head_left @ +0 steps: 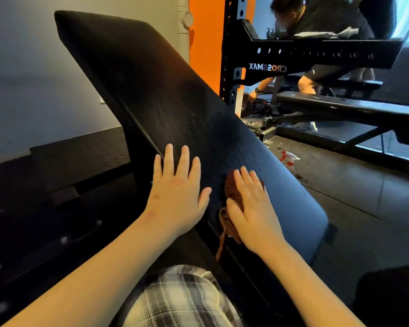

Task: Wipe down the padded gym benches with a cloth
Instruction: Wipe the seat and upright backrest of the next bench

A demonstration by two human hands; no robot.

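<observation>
While the left hand (177,197) lies flat on the tilted black pad of the bench (151,90), its fingers (182,159) straight, spread and holding nothing, the right hand (250,208) presses a reddish-brown cloth (231,185) against the pad just beside it; the right fingers (247,182) lie straight and close together on top of the cloth, not curled round it; a frayed end of the cloth hangs below the palm; a spray bottle (289,159) with a red top is on the dark floor (364,197) to the right, well apart from both hands; a black rack (316,55) stands beyond.
</observation>
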